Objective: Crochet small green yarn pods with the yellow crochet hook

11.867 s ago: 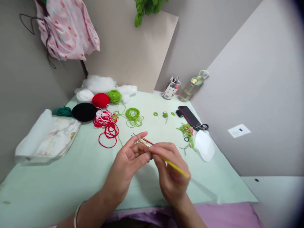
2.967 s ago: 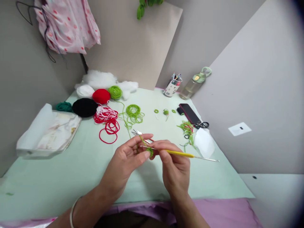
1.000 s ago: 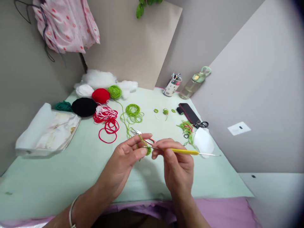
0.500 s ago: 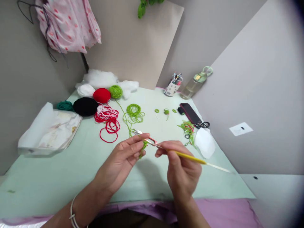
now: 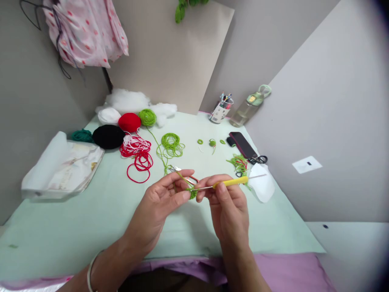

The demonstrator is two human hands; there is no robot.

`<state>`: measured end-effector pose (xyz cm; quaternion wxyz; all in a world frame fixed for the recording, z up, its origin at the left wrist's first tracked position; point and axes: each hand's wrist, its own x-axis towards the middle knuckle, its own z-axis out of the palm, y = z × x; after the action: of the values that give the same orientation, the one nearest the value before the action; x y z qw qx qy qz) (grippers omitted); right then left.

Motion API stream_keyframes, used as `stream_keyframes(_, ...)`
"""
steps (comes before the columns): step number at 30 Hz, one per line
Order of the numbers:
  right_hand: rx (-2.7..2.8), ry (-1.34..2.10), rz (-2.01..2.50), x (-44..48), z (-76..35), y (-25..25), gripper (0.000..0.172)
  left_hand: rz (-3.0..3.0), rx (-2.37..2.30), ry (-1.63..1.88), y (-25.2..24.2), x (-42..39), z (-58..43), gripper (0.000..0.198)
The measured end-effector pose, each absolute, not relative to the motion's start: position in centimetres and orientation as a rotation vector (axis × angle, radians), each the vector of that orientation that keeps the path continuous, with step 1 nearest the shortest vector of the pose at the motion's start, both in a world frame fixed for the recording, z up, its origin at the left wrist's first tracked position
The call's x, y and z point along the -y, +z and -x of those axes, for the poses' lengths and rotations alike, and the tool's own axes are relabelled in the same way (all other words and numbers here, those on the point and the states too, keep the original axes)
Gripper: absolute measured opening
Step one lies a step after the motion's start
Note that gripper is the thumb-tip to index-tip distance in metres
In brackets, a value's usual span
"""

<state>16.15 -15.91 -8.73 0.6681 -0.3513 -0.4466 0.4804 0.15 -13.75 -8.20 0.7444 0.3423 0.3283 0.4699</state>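
My left hand [image 5: 162, 198] pinches a small green crochet piece [image 5: 192, 193] between thumb and fingers, with green yarn running over the raised index finger. A yellow-handled crochet hook [image 5: 232, 182] is in the closed grip of my right hand [image 5: 227, 202]. Its metal tip points left and meets the edge of the green piece. Just beyond my fingers, a pair of small orange-handled scissors [image 5: 193, 180] lies on the table, partly hidden. Loose green yarn [image 5: 171, 144] trails over the table from a green yarn ball [image 5: 147, 117].
At the left are red [image 5: 129, 122], white and black yarn balls, tangled red yarn [image 5: 140, 162] and a plastic-wrapped packet [image 5: 73, 166]. Small green crocheted bits [image 5: 212, 142] lie mid-table. A phone [image 5: 243, 144], black scissors [image 5: 258, 159], a pen cup [image 5: 221, 110] and a bottle [image 5: 247, 107] stand or lie right.
The hook has swung closer to level, and its tip has come to the green piece. My right hand has shifted slightly left, and my left thumb now presses on the piece.
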Motion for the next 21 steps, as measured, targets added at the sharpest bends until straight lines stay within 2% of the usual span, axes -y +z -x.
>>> stream_keyframes(4, 1.146, 0.896, 0.897, 16.7, -16.1, -8.7, 0.023, -0.75, -0.717, 1.044, -8.4, 14.0, 0.1, 0.031)
stream_keyframes(11, 1.679, 0.215, 0.907, 17.3, -16.0, -8.7, 0.028, -0.971, -0.903, 1.19, -8.5, 14.2, -0.2, 0.026)
stream_keyframes(15, 1.758, 0.076, 0.969, 17.3, -16.1, -9.1, 0.033, -0.898, -0.886, 1.177, -8.3, 14.4, -0.4, 0.032)
stream_keyframes(18, 1.763, 0.008, 1.037, 17.6, -15.9, -9.9, 0.043, -0.714, -0.751, 1.077, -8.3, 14.3, -0.5, 0.043)
stream_keyframes(21, 1.707, 0.013, 1.061, 17.8, -15.6, -10.3, 0.051, -0.539, -0.617, 0.951, -8.3, 14.0, -0.4, 0.045)
